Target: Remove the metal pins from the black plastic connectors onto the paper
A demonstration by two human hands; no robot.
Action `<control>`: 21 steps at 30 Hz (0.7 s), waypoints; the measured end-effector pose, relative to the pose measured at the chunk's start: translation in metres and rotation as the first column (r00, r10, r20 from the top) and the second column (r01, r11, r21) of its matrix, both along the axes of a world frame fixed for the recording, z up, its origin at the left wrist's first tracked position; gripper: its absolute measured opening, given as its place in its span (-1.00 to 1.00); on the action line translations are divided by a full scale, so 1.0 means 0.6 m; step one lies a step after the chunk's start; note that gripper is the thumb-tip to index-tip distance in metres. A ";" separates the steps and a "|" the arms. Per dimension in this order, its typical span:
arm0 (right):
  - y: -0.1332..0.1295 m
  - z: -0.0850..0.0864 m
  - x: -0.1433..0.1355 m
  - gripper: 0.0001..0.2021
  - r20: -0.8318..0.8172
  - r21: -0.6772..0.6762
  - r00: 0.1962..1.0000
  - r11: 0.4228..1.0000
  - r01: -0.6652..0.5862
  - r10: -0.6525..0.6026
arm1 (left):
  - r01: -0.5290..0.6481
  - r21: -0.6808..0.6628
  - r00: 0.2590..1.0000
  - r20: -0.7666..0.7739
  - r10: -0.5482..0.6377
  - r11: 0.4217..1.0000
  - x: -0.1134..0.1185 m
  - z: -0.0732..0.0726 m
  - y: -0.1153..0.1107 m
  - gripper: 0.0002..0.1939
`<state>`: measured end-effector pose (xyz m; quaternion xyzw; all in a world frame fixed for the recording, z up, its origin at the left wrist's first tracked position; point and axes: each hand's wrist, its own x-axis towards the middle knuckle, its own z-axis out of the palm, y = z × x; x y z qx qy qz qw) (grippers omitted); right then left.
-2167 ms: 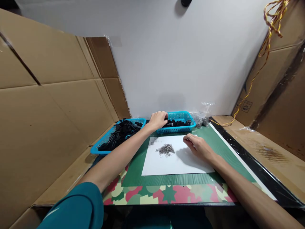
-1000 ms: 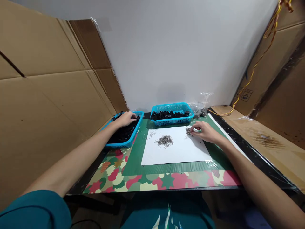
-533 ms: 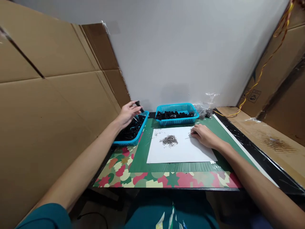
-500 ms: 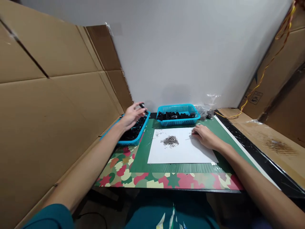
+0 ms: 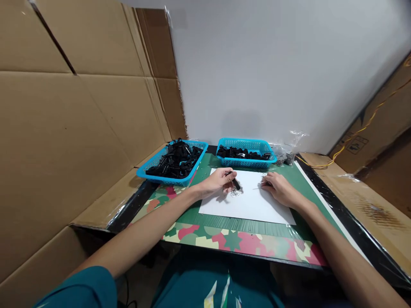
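My left hand (image 5: 221, 179) is closed on a narrow black plastic piece (image 5: 236, 183), held slanted over the white sheet (image 5: 247, 209). Below and beside that piece lies a pile of small metal bits (image 5: 237, 193), partly hidden by the hand. At the sheet's right side, my right hand (image 5: 278, 187) has its fingers pinched around a thin metal tool (image 5: 257, 188). Its tip points left toward the pile; the fingers cover the rest, so its exact kind is unclear.
A blue basket (image 5: 189, 180) heaped with black pieces stands at the left, and another blue basket (image 5: 247, 163) with black parts at the back. Clear plastic bags (image 5: 285, 155) lie beside it. Cardboard (image 5: 112, 124) walls the left side; a yellow cord (image 5: 337, 152) hangs at the right.
My left hand has moved from the left basket, right and toward me, over the sheet with the black piece. My right hand stays at the sheet's right side. The view has shifted.
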<state>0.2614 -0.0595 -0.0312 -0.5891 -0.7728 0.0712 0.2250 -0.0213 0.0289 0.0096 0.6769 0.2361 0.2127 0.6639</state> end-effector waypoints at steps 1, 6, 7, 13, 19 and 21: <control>0.000 0.000 -0.001 -0.84 -0.001 -0.003 1.000 1.000 0.000 0.000 | -0.021 0.009 1.000 0.011 0.021 1.000 0.002 -0.006 -0.004 -0.37; -0.002 0.003 -0.002 -0.87 -0.053 0.005 0.996 0.998 0.069 -0.069 | -0.040 -0.022 0.994 0.099 0.042 0.999 0.014 -0.019 -0.014 -0.37; -0.002 0.005 -0.002 -0.86 -0.060 0.001 0.995 0.997 0.080 -0.080 | -0.031 -0.028 0.993 0.114 0.034 0.999 0.014 -0.020 -0.014 -0.38; -0.004 0.017 -0.006 -0.89 -0.047 -0.043 0.996 0.997 0.070 -0.072 | 0.020 -0.044 0.993 0.119 -0.015 0.999 0.009 -0.016 -0.017 -0.47; -0.005 0.021 -0.002 -0.91 -0.160 -0.034 0.986 0.999 0.042 -0.047 | 0.027 0.065 0.996 0.081 -0.032 0.998 0.009 -0.009 -0.026 -0.52; -0.007 0.024 -0.002 -0.89 -0.252 0.013 0.967 0.999 0.030 -0.026 | 0.005 0.119 0.998 0.068 -0.013 0.993 0.010 -0.006 -0.028 -0.48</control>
